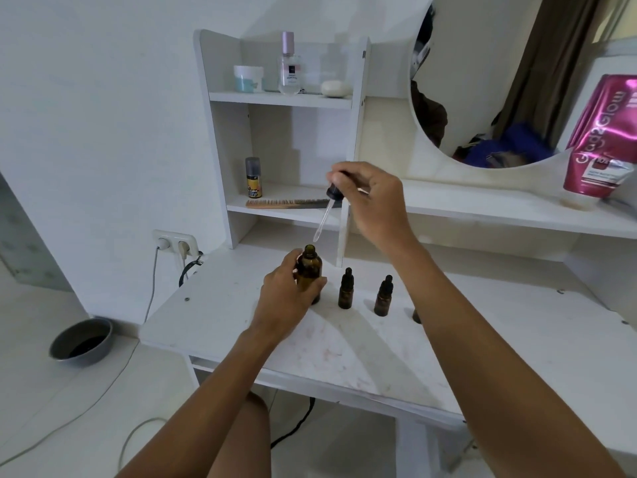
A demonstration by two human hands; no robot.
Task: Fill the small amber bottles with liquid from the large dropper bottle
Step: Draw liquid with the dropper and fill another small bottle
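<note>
The large amber bottle (309, 270) stands uncapped on the white table (344, 346), and my left hand (287, 298) grips its body. My right hand (372, 201) pinches the black bulb of the glass dropper (325, 215), which hangs tilted just above the large bottle's open neck. Two small amber bottles (346, 289) (384, 296) with black dropper caps stand to the right of the large one. A third small bottle (416, 316) is mostly hidden behind my right forearm.
A white shelf unit (241, 150) behind the table holds a comb (286, 203), a spray can (253, 177), a perfume bottle (289, 65) and a jar (247, 78). A round mirror (482, 81) and a pink pouch (601, 139) are at right. A wall socket (174, 243) and a metal bowl (82, 339) sit at left.
</note>
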